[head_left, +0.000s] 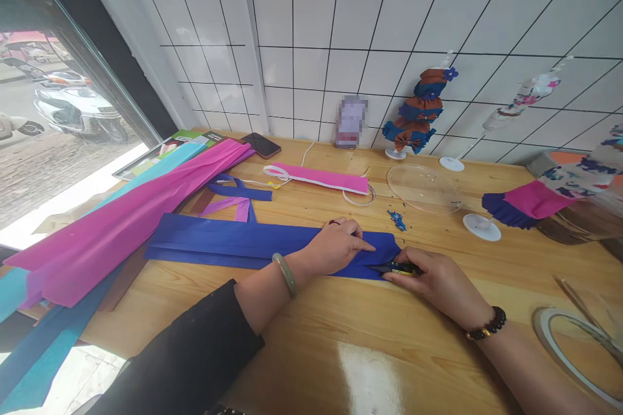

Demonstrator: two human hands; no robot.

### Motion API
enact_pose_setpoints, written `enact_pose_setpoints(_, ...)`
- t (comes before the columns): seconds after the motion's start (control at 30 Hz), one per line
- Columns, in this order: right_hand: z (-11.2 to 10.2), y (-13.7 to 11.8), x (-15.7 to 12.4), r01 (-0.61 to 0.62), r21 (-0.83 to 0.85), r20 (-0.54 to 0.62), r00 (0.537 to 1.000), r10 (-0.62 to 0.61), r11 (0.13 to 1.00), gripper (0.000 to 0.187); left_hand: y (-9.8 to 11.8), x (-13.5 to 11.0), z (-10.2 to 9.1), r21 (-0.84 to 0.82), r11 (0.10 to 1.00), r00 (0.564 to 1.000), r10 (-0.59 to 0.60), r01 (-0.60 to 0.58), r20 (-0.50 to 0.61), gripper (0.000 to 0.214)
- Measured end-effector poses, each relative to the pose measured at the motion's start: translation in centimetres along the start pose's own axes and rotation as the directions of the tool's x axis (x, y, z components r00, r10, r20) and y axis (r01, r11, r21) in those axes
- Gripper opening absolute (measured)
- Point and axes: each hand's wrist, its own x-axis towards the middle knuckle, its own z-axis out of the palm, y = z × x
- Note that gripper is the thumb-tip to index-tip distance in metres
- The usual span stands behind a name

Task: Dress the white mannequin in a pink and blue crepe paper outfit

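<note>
A long folded strip of dark blue cloth [219,240] lies across the wooden table. My left hand [337,245] rests on top of it near its right end, index finger stretched out and pressing the cloth down. At that end my right hand [433,279] is closed around a pair of small black thread snips [402,268] with yellow markings. Their pointed blades lie against the cloth near its lower edge. Part of the snips is hidden by my fingers.
Pink cloth strips [141,207] lie at the left by the window. Behind the blue cloth are a pink strip with white edging [326,178], a phone [263,145], a clear round lid [423,188] and blue scraps [398,220]. Scrunchie stands [413,117] and a tape roll [574,350] are rightward.
</note>
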Motion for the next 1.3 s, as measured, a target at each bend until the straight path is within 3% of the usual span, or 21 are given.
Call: enact_pose_setpoints(1.3,0.32,-0.83,0.45,0.049,0.014,-0.012,0.999,-0.048,0.999,0.024,0.02,-0.02,-0.13,-0.023,0.999,0.999,-0.024,0.025,0.026,0.027)
